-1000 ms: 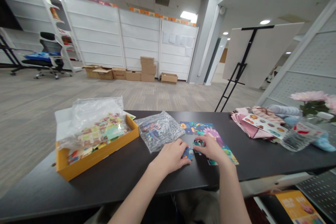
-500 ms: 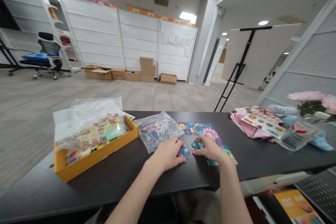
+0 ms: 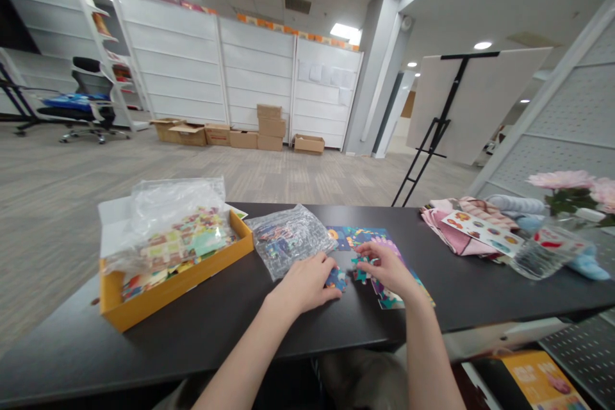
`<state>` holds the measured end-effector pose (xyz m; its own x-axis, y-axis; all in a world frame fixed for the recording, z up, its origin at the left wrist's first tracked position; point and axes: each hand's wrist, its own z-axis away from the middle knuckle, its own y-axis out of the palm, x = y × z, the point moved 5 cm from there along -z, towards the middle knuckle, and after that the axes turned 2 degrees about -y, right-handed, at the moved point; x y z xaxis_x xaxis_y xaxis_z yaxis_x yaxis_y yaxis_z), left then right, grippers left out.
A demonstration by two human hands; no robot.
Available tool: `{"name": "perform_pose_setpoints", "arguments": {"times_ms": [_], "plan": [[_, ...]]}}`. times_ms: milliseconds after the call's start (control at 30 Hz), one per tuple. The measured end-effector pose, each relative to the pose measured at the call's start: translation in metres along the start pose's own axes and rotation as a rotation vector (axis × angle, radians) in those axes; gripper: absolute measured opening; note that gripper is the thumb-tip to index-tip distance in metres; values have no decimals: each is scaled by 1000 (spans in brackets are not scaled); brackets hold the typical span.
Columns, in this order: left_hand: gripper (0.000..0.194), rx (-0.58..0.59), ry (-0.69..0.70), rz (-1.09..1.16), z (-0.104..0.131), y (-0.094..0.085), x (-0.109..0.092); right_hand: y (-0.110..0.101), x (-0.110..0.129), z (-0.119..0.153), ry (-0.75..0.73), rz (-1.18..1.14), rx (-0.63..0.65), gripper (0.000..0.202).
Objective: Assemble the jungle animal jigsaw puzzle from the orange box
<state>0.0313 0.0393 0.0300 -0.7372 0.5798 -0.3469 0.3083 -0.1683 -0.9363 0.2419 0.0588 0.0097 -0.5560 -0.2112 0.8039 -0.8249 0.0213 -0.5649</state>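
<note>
A partly built colourful jigsaw puzzle (image 3: pixel 369 240) lies on the black table (image 3: pixel 216 327). My left hand (image 3: pixel 307 282) rests on the table with its fingertips pinching a small blue puzzle piece (image 3: pixel 335 278) at the puzzle's left edge. My right hand (image 3: pixel 389 267) lies over the puzzle's middle, fingers pressing a teal piece (image 3: pixel 359 264). A narrow gap separates the two pieces. A clear plastic bag (image 3: pixel 291 240) of loose pieces sits just left of my left hand.
An orange box (image 3: pixel 177 285) holding bagged puzzle pieces stands at the table's left. Pink cloth (image 3: pixel 456 234), a sticker sheet (image 3: pixel 485 229), a plastic bottle (image 3: pixel 548 250) and pink flowers (image 3: pixel 569 180) crowd the right end. An easel (image 3: pixel 435 128) stands beyond the table.
Both hands have shifted slightly away from me along the table, the left one carrying the blue piece to the left and leaving a small gap from the puzzle.
</note>
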Motion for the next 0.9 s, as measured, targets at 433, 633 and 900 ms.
{"name": "perform_pose_setpoints", "arguments": {"times_ms": [433, 633, 900], "plan": [[101, -54, 19, 173, -3, 5, 7, 35, 36, 1, -21, -242, 220, 32], [55, -11, 37, 81, 0, 3, 4, -14, 1, 1, 30, 217, -163, 24], [59, 29, -12, -24, -10, 0, -7, -73, -54, 36, 373, 598, -319, 40]]}}
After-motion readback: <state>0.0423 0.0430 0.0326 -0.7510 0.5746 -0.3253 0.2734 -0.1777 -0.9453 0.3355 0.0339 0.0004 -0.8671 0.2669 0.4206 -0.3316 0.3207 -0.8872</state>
